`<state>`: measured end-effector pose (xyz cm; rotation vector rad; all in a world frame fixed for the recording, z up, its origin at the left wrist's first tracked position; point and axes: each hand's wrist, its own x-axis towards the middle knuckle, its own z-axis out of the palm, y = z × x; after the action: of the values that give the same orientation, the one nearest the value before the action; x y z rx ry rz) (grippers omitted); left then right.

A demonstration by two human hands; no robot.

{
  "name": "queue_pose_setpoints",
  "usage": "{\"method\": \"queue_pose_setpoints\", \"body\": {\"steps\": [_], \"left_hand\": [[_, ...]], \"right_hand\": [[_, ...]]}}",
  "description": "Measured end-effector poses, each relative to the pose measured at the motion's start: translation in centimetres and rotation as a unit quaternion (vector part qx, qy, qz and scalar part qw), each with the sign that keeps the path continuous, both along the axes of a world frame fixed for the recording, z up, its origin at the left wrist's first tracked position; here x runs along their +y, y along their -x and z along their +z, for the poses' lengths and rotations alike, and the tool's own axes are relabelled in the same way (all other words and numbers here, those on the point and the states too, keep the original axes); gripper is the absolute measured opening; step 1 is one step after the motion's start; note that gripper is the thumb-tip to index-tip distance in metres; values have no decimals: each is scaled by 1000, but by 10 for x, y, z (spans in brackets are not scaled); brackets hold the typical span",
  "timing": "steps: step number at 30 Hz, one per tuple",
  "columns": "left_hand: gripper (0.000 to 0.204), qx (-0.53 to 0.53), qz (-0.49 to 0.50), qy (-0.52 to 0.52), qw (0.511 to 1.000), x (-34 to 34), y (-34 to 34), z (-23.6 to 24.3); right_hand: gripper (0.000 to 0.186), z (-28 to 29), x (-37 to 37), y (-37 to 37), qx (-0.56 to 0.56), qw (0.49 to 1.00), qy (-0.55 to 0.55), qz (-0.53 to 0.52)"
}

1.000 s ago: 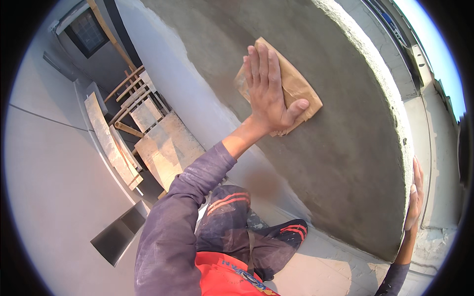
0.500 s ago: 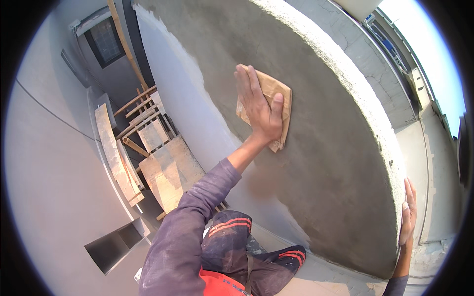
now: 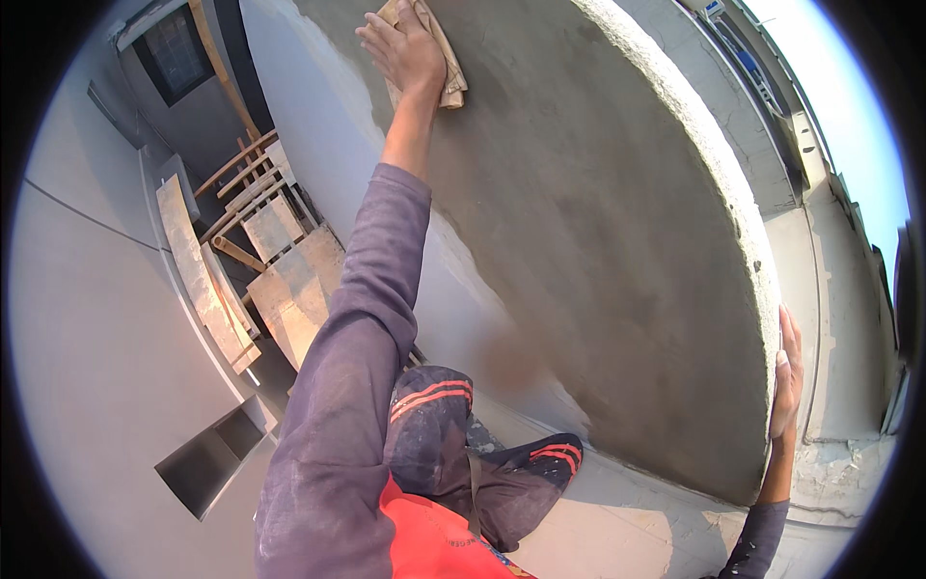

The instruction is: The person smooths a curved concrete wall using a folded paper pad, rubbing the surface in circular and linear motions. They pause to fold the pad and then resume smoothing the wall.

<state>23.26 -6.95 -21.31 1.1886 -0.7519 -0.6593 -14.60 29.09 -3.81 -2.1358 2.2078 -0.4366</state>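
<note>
On the grey wall point(image 3: 617, 261), near its left border, my left hand point(image 3: 410, 58), flat and not gripping, presses the brown sheet point(image 3: 453, 91); my right hand point(image 3: 787, 386) lies extended along the rough edge point(image 3: 725, 188). Uneven palm pressure could crease the sheet and score the wall.

Dk window point(image 3: 174, 56) in gry wall point(image 3: 183, 127)

I see free path across wall point(image 3: 598, 261) below left hand point(image 3: 407, 53); rough edge point(image 3: 730, 198) stands between it and right hand point(image 3: 787, 376).
</note>
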Motion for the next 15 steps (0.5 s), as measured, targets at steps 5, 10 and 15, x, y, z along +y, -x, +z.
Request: {"method": "queue_pose_setpoints", "body": {"steps": [5, 10, 15], "left_hand": [[79, -69, -4, 53, 996, 69, 75, -24], [76, -84, 3, 76, 994, 83, 76, -4], [77, 1, 13, 28, 1000, 19, 31, 5]], "right_hand": [[64, 1, 1, 5, -7, 1000, 6, -3], [63, 3, 2, 1, -3, 1000, -8, -4], [66, -1, -2, 3, -21, 1000, -3, 2]]}}
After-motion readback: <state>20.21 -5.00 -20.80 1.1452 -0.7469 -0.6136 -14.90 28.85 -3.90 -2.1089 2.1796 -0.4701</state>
